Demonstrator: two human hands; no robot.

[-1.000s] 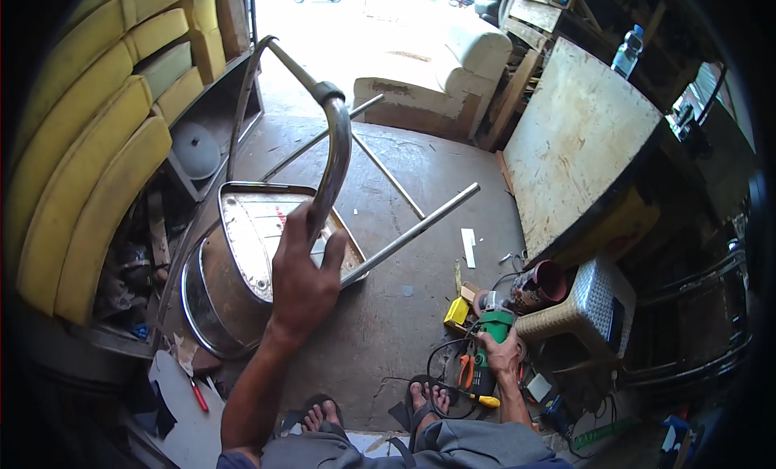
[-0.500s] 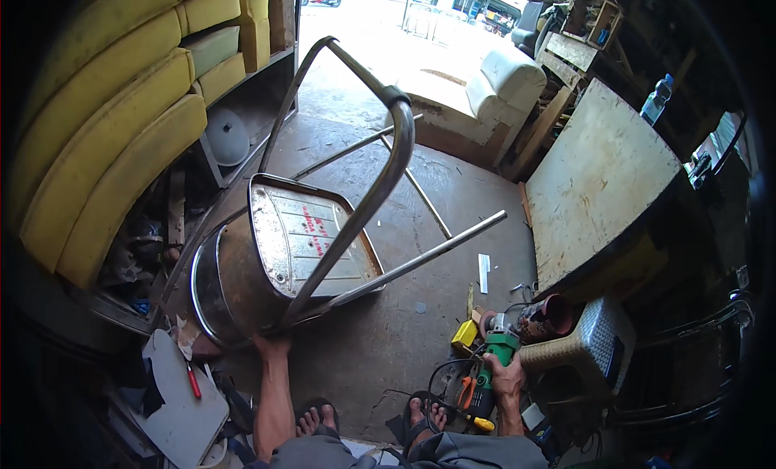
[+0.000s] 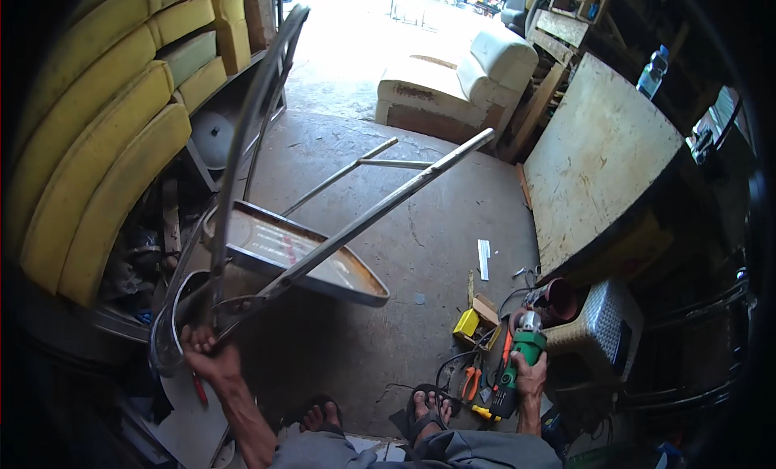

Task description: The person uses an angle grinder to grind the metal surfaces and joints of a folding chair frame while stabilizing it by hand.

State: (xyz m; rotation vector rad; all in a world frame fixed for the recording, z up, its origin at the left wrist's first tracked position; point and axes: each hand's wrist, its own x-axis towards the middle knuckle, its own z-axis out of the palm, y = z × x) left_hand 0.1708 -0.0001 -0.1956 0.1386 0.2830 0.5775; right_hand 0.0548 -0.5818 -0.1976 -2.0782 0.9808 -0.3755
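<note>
A metal chair frame [image 3: 368, 210] with steel tube legs and a rust-edged seat pan [image 3: 315, 259] is tilted up in front of me on the left. My left hand [image 3: 212, 354] is closed around its near end, beside the curved shiny back band [image 3: 166, 328]. Low on the right, my right hand [image 3: 529, 374] grips the body of a green angle grinder [image 3: 527, 348]. The grinder's metal head points away from me. Beside it lie orange-handled pliers [image 3: 470, 383] and a yellow box [image 3: 466, 323] with an open flap.
Yellow foam cushions [image 3: 105, 166] are stacked along the left. A patterned stool [image 3: 602, 319], a dark red can [image 3: 556, 299] and a leaning pale board [image 3: 606, 162] stand on the right. A worn white seat [image 3: 453, 85] is at the doorway. Cables [image 3: 443, 364] trail near my feet.
My left hand has risen and moved left, tipping and turning the chair frame. My right hand has shifted slightly right with the grinder, leaving the yellow box and pliers more exposed.
</note>
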